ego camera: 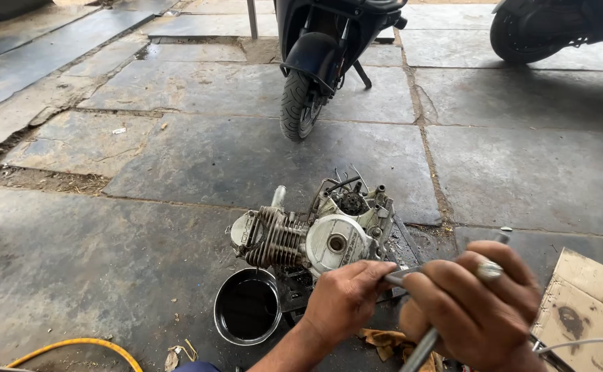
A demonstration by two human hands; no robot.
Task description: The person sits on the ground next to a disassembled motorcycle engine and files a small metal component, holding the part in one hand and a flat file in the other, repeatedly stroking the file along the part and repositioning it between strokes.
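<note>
Two hands grip a metal rod over a stripped engine on a stone-paved floor.

From left: a yellow hose [81, 344], a steel bowl [247, 306] of dark oil, then the finned engine [315, 234], likely heavy and greasy. The left hand [346, 296] pinches the rod [422, 348] near its tip; the right hand [480, 303] is wrapped tight around the shaft. The rod looks stiff and slim, best held mid-shaft. Cardboard [584, 303] lies right; a scooter wheel [300, 103] stands behind, with open floor [109, 255] to the left.

soft even daylight, faint shadows, sharp focus, slight wide-angle edge distortion
</note>
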